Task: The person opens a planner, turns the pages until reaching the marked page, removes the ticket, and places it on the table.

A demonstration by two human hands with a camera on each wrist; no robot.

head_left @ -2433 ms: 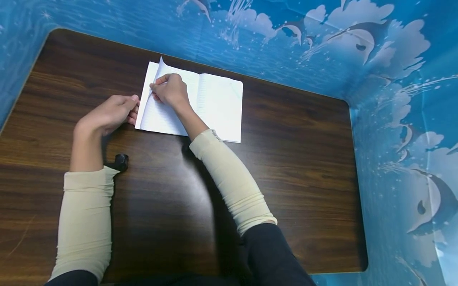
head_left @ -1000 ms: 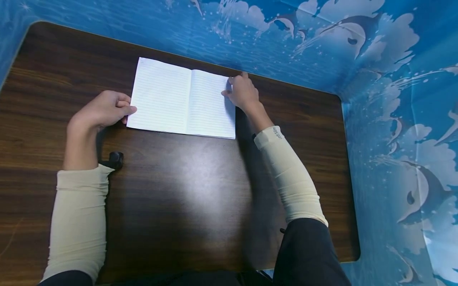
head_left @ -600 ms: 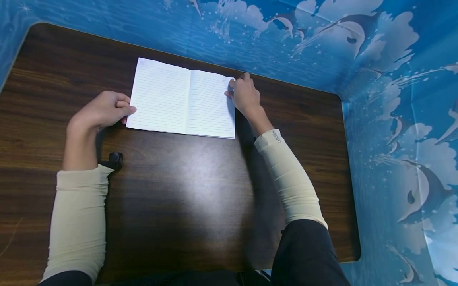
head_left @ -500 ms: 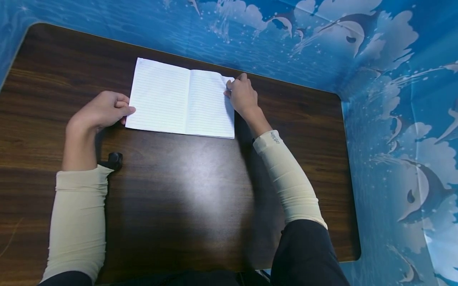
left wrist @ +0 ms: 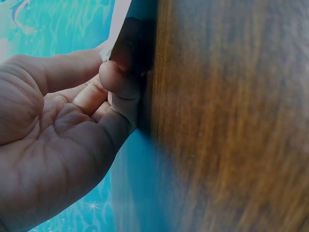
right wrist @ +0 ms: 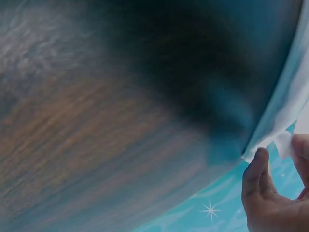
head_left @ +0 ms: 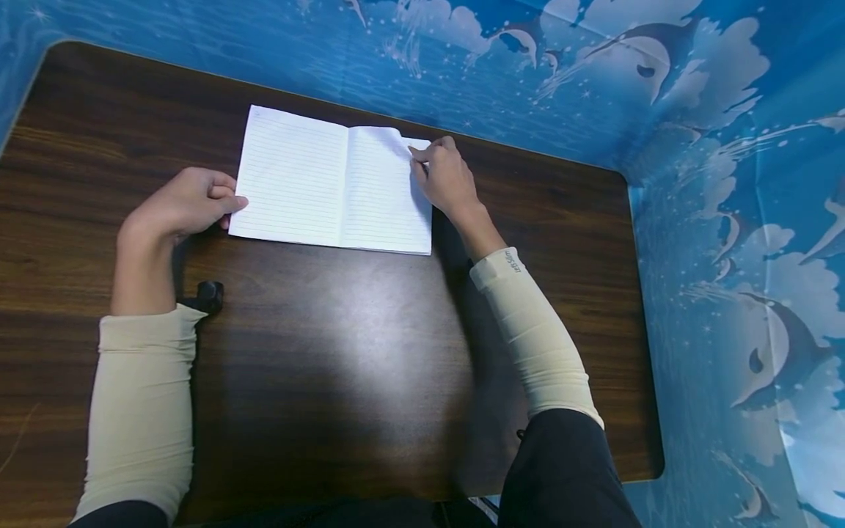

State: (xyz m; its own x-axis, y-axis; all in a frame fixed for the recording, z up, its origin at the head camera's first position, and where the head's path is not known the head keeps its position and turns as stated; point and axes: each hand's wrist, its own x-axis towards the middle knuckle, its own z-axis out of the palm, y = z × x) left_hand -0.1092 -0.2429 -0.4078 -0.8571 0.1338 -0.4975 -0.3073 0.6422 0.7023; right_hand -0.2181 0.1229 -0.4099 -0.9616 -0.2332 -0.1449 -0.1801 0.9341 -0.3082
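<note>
An open notebook (head_left: pixel 290 176) with lined white pages lies near the table's far edge. My left hand (head_left: pixel 188 202) grips its left edge, thumb on top and fingers below; in the left wrist view the left hand (left wrist: pixel 63 116) pinches the thin edge just off the tabletop. At the upper right corner, my right hand (head_left: pixel 445 176) holds the right-hand page, whose corner bends up and shows another sheet beneath. In the right wrist view, the right hand (right wrist: pixel 277 193) has its thumb on the curled paper (right wrist: pixel 284 142) and a finger at the notebook's edge.
The dark wooden table (head_left: pixel 317 381) has rounded corners. Blue dolphin-print sheeting (head_left: pixel 713 183) hangs along its far and right sides. A small black object (head_left: pixel 210 295) sticks out by the left sleeve cuff.
A page is turned to the left, and my right hand has moved from the left page to the right page's upper corner. That corner has since bent inward. My left hand keeps the left edge.
</note>
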